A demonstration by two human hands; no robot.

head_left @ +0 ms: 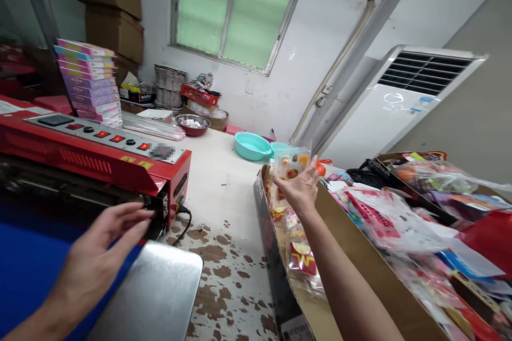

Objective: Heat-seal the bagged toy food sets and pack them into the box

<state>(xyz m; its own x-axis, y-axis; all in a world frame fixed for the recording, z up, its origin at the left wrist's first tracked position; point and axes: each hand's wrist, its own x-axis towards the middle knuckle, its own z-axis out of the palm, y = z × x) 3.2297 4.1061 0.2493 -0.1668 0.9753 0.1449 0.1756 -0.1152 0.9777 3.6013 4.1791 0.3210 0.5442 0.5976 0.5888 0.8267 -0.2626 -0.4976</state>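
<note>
Clear packet [291,162] upright, facing camera, right fingers [312,167] spread, grip unclear, left fingers [127,210] parted, empty

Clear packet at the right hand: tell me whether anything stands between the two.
Nothing visible does. The right hand is right at the clear packet, overlapping its lower part in this view; whether it is gripped is unclear. The walls of the cardboard box do not come between them.

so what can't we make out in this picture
All in the head view:
Packets in the box: partly hidden behind the right forearm.
Red machine: cut off by the left edge, inside too dark.
Panel marking: blurred out.
Metal plate: cut off by the bottom edge.
</note>
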